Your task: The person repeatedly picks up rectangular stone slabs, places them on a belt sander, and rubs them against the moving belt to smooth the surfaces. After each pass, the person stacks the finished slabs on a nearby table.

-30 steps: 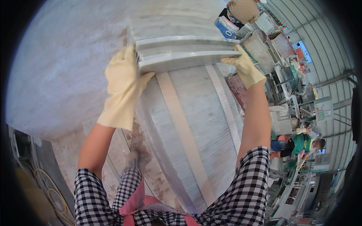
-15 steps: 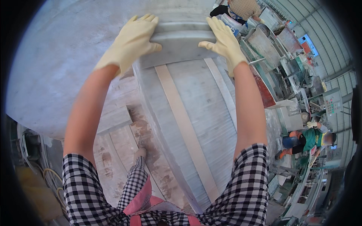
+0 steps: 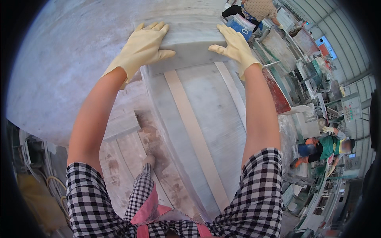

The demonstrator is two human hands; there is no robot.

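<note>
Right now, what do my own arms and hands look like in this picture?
Your left hand and right hand wear cream gloves, loose and flared at the wrist. Your forearms are bare up to black-and-white checked sleeves, which end near the elbows. I see no markings on the gloves.

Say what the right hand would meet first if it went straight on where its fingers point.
The right hand would probably meet the grey slab surface just ahead of it, though depth is unclear.
</note>
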